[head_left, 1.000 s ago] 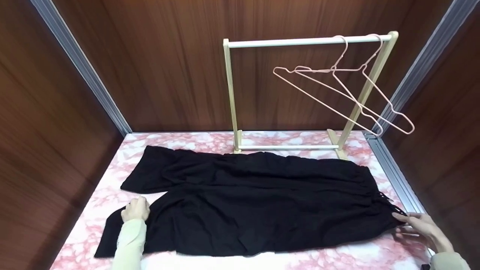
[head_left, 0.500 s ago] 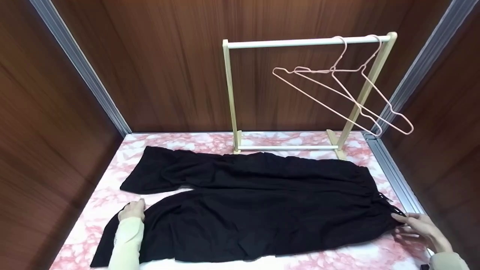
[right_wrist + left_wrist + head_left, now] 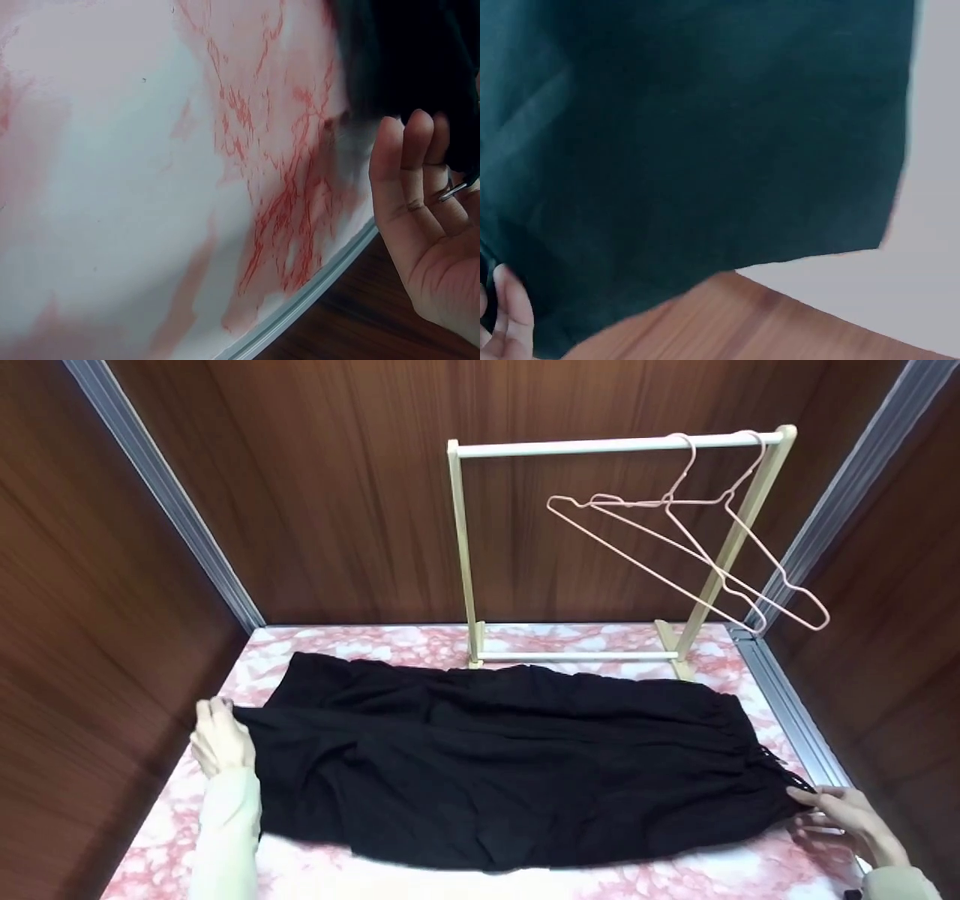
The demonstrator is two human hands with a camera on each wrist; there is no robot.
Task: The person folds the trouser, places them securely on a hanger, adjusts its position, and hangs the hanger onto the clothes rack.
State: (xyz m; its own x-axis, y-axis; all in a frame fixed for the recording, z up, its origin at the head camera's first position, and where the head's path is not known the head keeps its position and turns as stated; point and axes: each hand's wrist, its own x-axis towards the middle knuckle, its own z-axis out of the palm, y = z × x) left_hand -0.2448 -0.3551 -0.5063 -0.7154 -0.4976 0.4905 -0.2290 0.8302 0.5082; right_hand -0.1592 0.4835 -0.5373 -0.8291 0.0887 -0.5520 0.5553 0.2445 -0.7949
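A pair of black trousers lies lengthwise across the pink-and-white marbled table, waistband with drawstrings at the right. My left hand pinches the near leg's hem at the left and holds it raised, partly over the far leg. In the left wrist view the dark cloth hangs beside the fingers. At the waistband's near corner, my right hand pinches the fabric between thumb and fingers. The right wrist view shows that hand with a small metal drawstring tip against its fingers.
Behind the trousers stands a wooden clothes rack with a white rail. Two pink hangers hang at its right end. Brown wood-grain panels enclose the back and sides of the table; metal strips run along the corners.
My left hand has drawn the near leg's hem leftward, then lifted it away from me toward the far leg, covering the gap between them. The right hand stays at the waistband.
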